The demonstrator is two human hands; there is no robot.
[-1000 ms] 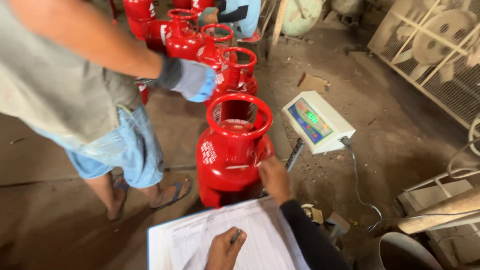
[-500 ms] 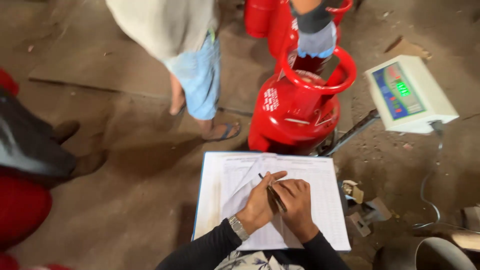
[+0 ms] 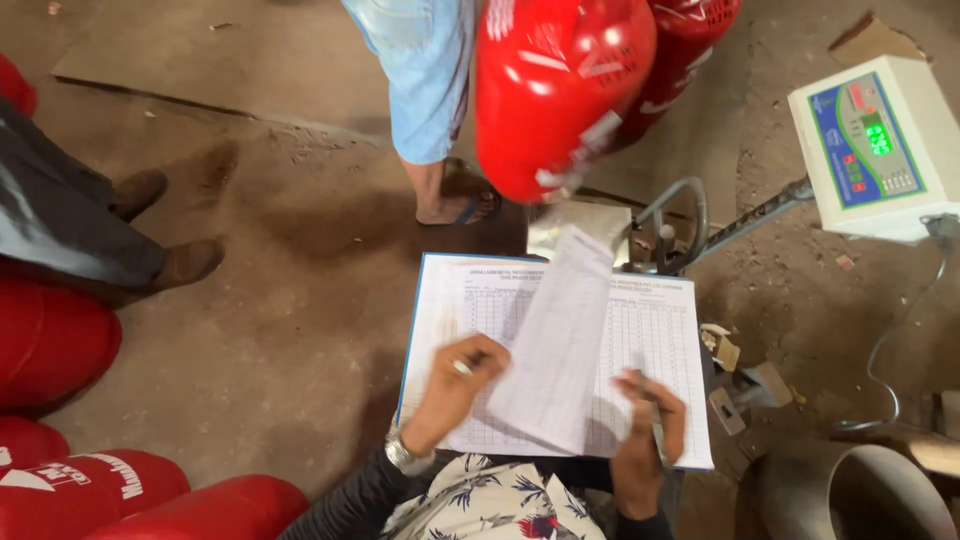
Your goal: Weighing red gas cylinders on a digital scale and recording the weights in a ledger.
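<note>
Head view: both hands (image 3: pixel 455 380) rest on ledger (image 3: pixel 640 340), seemingly lifting a page (image 3: pixel 555 345).

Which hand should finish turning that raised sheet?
Probably the left hand: its fingers touch the raised sheet, while the right hand is busy holding a pen.

Beneath the left hand (image 3: pixel 455 385) lay white gridded paper (image 3: pixel 560 345) on a blue-edged clipboard (image 3: pixel 413 340). Beyond the grip hung a glossy red cylinder (image 3: pixel 555 90) (white-marked); right of it sat a white scale display (image 3: pixel 880 140) with green digits.
</note>
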